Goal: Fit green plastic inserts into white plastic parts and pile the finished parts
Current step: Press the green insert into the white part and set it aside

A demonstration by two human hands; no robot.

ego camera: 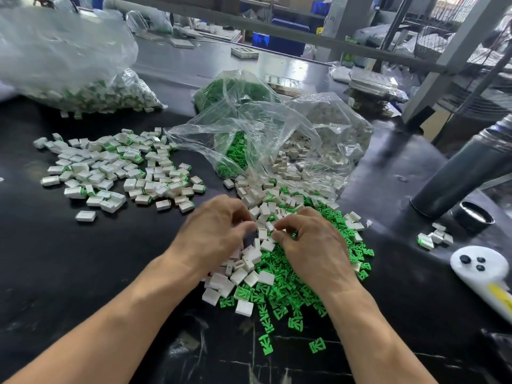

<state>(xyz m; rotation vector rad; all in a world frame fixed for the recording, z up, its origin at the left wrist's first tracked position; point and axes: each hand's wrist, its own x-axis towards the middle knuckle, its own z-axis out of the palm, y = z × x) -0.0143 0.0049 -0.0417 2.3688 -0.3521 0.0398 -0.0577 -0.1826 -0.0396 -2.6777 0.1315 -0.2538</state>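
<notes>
Now two hands, left (213, 231) and right (307, 242), curl fingers into one mixed heap (266, 275); grip unclear.

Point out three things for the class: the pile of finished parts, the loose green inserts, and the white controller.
pile of finished parts (119, 169), head view, middle of the spread on the left.
green inserts (288, 286), head view, heap beside the right wrist.
white controller (475, 266), head view, its round buttoned head.

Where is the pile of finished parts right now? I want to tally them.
In the head view, the pile of finished parts lies on the black table, left of the open clear bags and beyond the left hand.
</notes>
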